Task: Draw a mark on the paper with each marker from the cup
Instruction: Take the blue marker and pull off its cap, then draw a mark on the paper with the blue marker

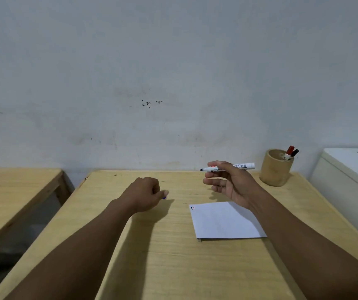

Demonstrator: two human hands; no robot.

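My right hand [227, 182] holds an uncapped white marker [244, 166] level above the table, dark tip pointing left. My left hand [146, 194] is closed, with a small blue cap [164, 198] showing at its fingertips, low over the table. A white paper [223, 220] lies below my right hand, with small red and dark marks at its top left corner. A tan cup [276, 169] stands at the back right and holds two markers, one red-capped [290, 150] and one black-capped [294, 152].
The wooden table [152, 256] runs up to a pale wall. A second wooden table [11, 191] stands to the left across a gap. A white cabinet [351, 169] adjoins the table's right side.
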